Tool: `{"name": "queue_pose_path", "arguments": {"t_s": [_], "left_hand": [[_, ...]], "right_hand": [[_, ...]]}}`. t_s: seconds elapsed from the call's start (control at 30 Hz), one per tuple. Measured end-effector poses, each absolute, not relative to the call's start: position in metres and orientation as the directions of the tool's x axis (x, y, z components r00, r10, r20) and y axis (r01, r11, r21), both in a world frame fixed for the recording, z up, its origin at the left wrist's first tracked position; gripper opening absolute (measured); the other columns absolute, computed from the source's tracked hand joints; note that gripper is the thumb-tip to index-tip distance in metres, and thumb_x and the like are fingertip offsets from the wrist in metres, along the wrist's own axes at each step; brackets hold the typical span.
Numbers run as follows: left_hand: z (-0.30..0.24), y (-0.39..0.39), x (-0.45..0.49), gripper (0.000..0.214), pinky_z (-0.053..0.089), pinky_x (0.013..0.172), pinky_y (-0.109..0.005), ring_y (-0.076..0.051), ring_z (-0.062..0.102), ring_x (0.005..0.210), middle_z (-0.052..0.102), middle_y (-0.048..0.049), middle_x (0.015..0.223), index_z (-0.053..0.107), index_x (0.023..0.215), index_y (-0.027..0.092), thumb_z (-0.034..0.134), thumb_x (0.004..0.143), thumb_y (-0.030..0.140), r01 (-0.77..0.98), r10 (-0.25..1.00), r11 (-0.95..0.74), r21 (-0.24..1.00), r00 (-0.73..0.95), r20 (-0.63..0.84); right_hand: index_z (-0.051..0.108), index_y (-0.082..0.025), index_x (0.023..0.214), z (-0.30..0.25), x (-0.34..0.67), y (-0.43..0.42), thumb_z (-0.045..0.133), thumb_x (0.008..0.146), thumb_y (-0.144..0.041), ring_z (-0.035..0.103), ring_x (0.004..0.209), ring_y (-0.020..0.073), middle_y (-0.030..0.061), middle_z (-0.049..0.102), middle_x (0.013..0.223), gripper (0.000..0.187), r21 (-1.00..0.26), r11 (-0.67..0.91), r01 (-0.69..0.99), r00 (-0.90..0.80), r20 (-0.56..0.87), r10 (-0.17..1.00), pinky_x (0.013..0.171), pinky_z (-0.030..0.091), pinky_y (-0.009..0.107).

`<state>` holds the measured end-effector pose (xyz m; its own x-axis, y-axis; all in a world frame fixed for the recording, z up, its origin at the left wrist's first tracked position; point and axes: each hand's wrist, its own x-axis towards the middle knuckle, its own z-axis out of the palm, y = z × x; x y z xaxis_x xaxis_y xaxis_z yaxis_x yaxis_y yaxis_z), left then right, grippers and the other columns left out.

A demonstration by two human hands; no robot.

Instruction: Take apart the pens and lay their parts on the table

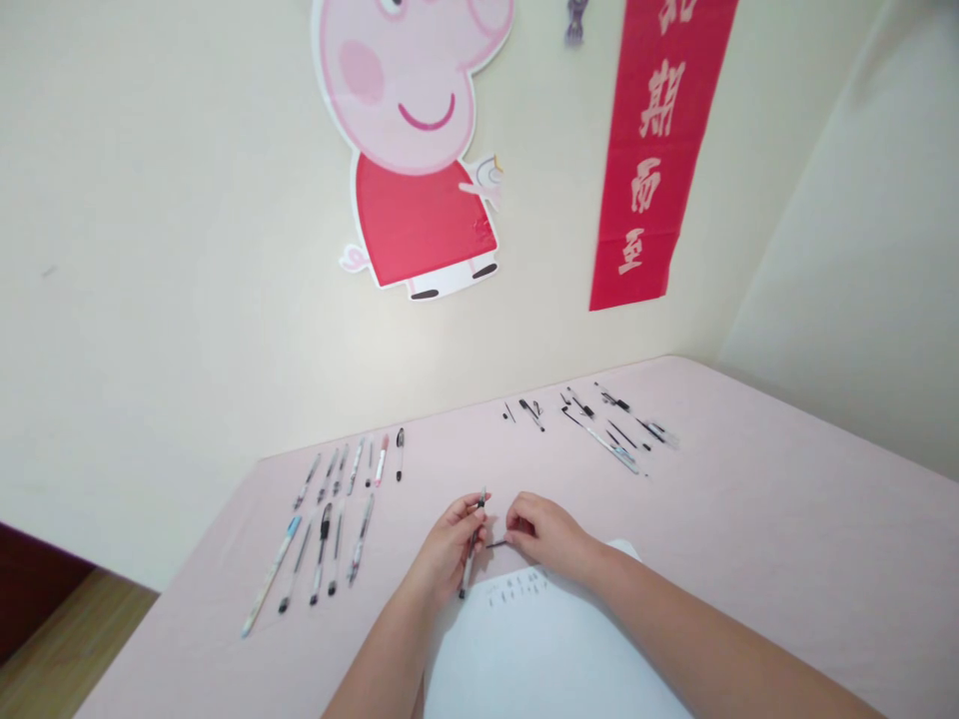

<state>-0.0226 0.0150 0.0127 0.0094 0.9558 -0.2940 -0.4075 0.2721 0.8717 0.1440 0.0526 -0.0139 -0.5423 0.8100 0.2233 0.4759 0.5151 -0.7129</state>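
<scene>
My left hand (457, 539) is closed around a pen (469, 566) with a clear barrel and a dark end, tilted with its upper end away from me. To its right, my right hand (543, 527) pinches a thin dark stick (496, 544) that points toward the pen; it may be a refill, but its kind is too small to tell. Both hands are over the top edge of a white sheet of paper (554, 649). Small handwritten marks show near that edge, and my right forearm covers part of the sheet.
Pens (324, 549) lie in two rows on the pink table (711, 589) at the left. Several loose pen parts, caps and refills (599, 439) are scattered at the back right. Behind the table rises a wall with a cartoon pig cutout (427, 220) and a red banner (651, 170).
</scene>
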Motion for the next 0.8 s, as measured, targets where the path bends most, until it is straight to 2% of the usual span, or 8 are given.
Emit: {"name": "queue_pose_path", "arguments": {"t_s": [0.17,0.37,0.57,0.8], "left_hand": [[0.01,0.012,-0.019,0.035,0.035,0.047,-0.015,-0.005,0.049,0.052,0.052,0.0047,0.059,0.059,0.091,0.015,0.074,0.06,0.024,-0.399,0.954,0.289,0.87,0.05,-0.294],[0.012,0.008,-0.013,0.028,0.036,0.051,-0.018,-0.007,0.052,0.055,0.057,0.0014,0.061,0.054,0.076,0.014,0.073,0.062,0.03,-0.332,0.948,0.318,0.888,0.122,-0.294],[0.018,0.005,-0.008,0.028,0.035,0.051,-0.018,-0.007,0.051,0.056,0.057,0.001,0.067,0.054,0.075,0.014,0.073,0.062,0.032,-0.291,0.944,0.324,0.9,0.153,-0.291],[0.021,0.004,-0.007,0.027,0.031,0.047,-0.017,-0.006,0.049,0.055,0.057,0.0001,0.071,0.055,0.076,0.014,0.071,0.064,0.033,-0.259,0.937,0.335,0.906,0.193,-0.292]], "right_hand": [[0.059,-0.017,0.075,-0.016,0.144,0.056,0.057,0.071,-0.016,0.047,0.063,0.0115,-0.0006,0.053,0.07,0.004,-0.796,0.462,0.39,-0.476,0.256,0.842,0.059,0.036,0.023],[0.06,-0.016,0.08,-0.009,0.147,0.061,0.058,0.074,-0.035,0.048,0.061,0.0113,0.0003,0.056,0.07,0.02,-0.983,0.166,0.08,-0.413,0.119,0.903,0.057,0.037,0.024],[0.058,-0.016,0.075,-0.001,0.145,0.056,0.068,0.065,-0.045,0.036,0.046,0.0057,-0.0034,0.053,0.061,0.032,-0.993,-0.097,-0.069,-0.46,-0.054,0.886,0.044,0.025,0.021],[0.057,-0.015,0.067,0.004,0.143,0.054,0.071,0.062,-0.044,0.037,0.045,0.0058,-0.0037,0.053,0.054,0.033,-0.98,-0.146,-0.132,-0.45,-0.071,0.89,0.045,0.026,0.021]]}}
